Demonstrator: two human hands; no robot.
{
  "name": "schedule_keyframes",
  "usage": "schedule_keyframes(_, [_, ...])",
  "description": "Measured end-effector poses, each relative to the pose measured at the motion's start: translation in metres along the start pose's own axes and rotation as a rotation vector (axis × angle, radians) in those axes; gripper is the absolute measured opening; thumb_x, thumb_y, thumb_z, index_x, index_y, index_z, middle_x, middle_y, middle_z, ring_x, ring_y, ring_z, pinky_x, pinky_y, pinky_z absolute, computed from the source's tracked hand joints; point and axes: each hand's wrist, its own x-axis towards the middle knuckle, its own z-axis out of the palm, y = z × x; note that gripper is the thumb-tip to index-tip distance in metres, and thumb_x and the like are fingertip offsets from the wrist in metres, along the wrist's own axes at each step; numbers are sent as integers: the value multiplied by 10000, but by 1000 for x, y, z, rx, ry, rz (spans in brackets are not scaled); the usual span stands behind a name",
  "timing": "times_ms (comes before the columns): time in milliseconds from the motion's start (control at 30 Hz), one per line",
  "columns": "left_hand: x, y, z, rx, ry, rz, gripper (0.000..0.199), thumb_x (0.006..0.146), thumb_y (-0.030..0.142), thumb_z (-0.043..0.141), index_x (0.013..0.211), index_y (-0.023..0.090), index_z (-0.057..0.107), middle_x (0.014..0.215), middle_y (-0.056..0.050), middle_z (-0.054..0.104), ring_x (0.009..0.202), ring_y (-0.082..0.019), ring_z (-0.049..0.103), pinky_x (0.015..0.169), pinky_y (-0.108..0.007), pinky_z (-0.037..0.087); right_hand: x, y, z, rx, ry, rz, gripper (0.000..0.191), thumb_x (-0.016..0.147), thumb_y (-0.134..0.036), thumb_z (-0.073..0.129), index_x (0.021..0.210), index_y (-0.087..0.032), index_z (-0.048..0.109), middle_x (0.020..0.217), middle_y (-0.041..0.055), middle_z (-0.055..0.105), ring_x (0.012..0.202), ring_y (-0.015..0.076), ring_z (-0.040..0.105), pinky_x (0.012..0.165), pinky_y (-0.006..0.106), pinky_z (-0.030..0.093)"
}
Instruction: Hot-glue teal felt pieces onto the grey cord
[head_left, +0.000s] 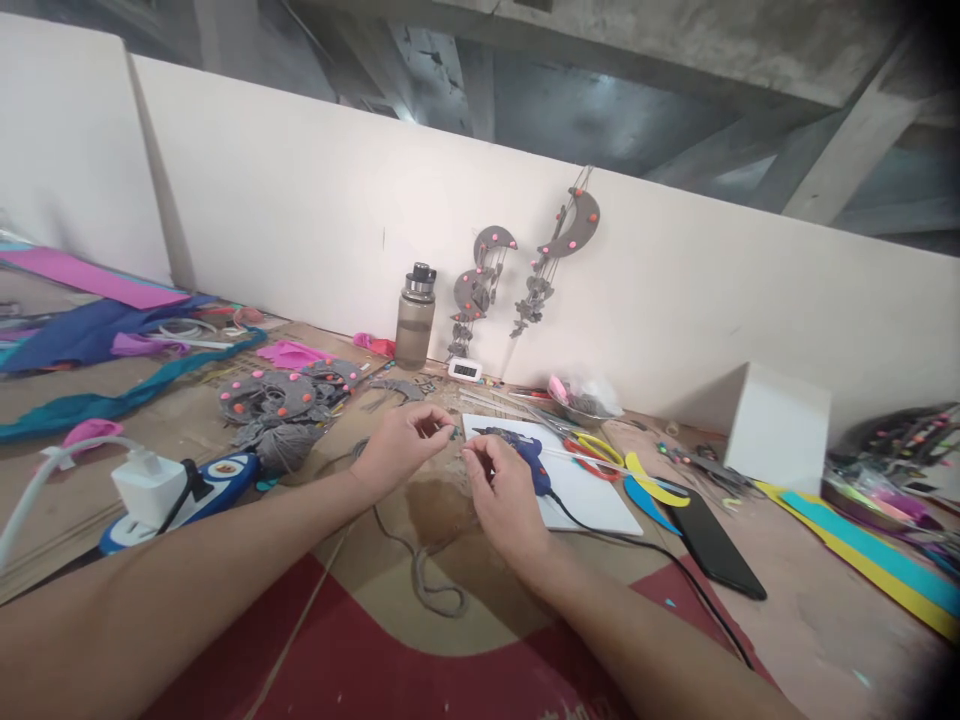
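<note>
My left hand is pinched closed over the cardboard, with a tiny dark greenish thing at its fingertips, too small to name. Just right of it, my right hand is also closed, thumb against fingertips; what it holds, if anything, is too small to make out. The two hands are a short gap apart. Beyond my right hand, a blue glue gun lies on a white board. A loop of grey yarn rests on the cardboard below the hands. Grey felt crescents with pink and orange dots lie at the left.
A bottle and a small digital clock stand by the white wall. Scissors and a black phone lie at the right. A power strip with a white plug is at the left. Dotted crescent garlands hang behind.
</note>
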Motion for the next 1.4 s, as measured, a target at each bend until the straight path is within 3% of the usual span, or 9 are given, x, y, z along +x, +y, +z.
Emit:
schedule_keyframes(300, [10, -14, -7, -314, 45, -231, 235, 760, 389, 580, 798, 157, 593, 581, 13, 579, 459, -83, 435, 451, -201, 347, -10, -19, -1, -147, -239, -166, 125, 894, -186, 396, 912, -183, 520, 853, 30, 557, 775, 136, 503, 692, 247, 385])
schedule_keyframes(600, [18, -25, -11, -619, 163, -324, 251, 711, 375, 657, 763, 143, 579, 574, 18, 558, 417, -45, 397, 414, -171, 288, -25, -47, 1, -381, -511, -449, 210, 925, -246, 352, 893, -176, 547, 854, 39, 587, 748, 137, 519, 634, 243, 384])
schedule_keyframes(700, [21, -27, -13, -698, 197, -342, 262, 692, 373, 677, 747, 137, 578, 558, 15, 557, 419, -45, 403, 410, -168, 277, -27, -64, -7, -317, -581, -436, 212, 928, -258, 354, 926, -182, 552, 884, 29, 609, 765, 125, 539, 648, 229, 395])
schedule_keyframes(833, [24, -30, -14, -764, 238, -356, 265, 668, 366, 696, 749, 141, 582, 553, 12, 566, 453, -65, 456, 422, -173, 292, -32, -85, -20, -152, -613, -313, 209, 931, -259, 358, 992, -194, 547, 904, 14, 632, 809, 102, 560, 698, 195, 406])
schedule_keyframes(1033, [25, -36, -16, -777, 267, -370, 253, 656, 358, 703, 744, 147, 595, 576, 10, 574, 483, -75, 484, 418, -177, 291, -34, -104, -34, -73, -830, -399, 238, 899, -397, 436, 943, -229, 599, 918, 7, 642, 819, 115, 576, 676, 195, 402])
schedule_keyframes(1133, [25, -33, -16, -778, 254, -370, 237, 669, 352, 695, 744, 149, 597, 562, 10, 563, 482, -75, 475, 407, -174, 275, -22, -99, -48, -130, -718, -250, 265, 912, -405, 405, 932, -238, 611, 894, 2, 637, 780, 114, 568, 659, 210, 388])
schedule_keyframes(1200, [24, -30, -16, -782, 251, -366, 229, 668, 340, 696, 747, 149, 597, 561, 9, 560, 489, -78, 481, 405, -174, 270, -8, -85, -59, -156, -556, -91, 302, 940, -369, 338, 923, -215, 597, 848, 6, 631, 742, 109, 557, 641, 213, 377])
schedule_keyframes(1333, [22, -26, -15, -747, 223, -336, 202, 695, 323, 675, 741, 145, 592, 575, -3, 586, 470, -70, 460, 428, -181, 301, 17, -27, -79, -306, -183, 151, 269, 928, -338, 350, 891, -183, 568, 821, 22, 633, 747, 130, 560, 664, 231, 373])
schedule_keyframes(1400, [22, -27, -15, -733, 217, -322, 203, 702, 327, 668, 747, 143, 595, 581, -7, 598, 460, -66, 449, 441, -185, 318, 24, 5, -83, -471, -56, 248, 232, 901, -325, 400, 886, -168, 570, 859, 49, 642, 769, 151, 565, 681, 248, 371])
